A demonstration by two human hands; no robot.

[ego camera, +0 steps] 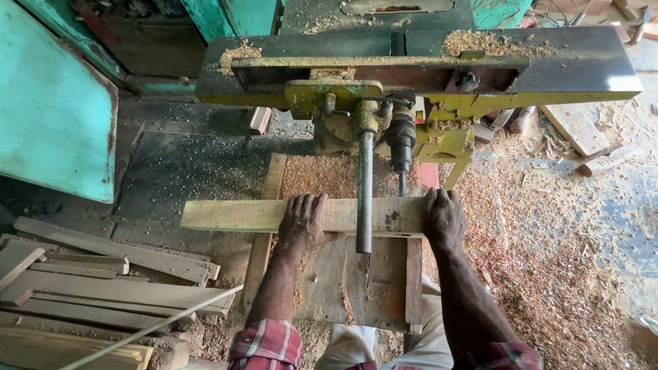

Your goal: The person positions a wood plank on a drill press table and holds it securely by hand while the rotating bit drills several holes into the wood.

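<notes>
Item, as I watched from my remote station: a pale wooden plank lay crosswise on a rough wooden work table, its left end overhanging the table edge. My left hand rested palm down on the middle of the plank, fingers spread and pressing flat, not curled around it. My right hand clasped the plank's right end, fingers bent over the far edge. Both forearms came from red plaid sleeves. A yellow-green boring machine stood directly beyond the plank; its dark chuck carried a thin bit that reached down to the plank's far edge between my hands. A long grey metal lever hung from the machine across the plank, just right of my left hand. Sawdust covered the table behind the plank, and heaps of shavings lay on the floor at right. A stack of further planks lay at lower left, well apart from the table. A teal metal panel stood at upper left.
</notes>
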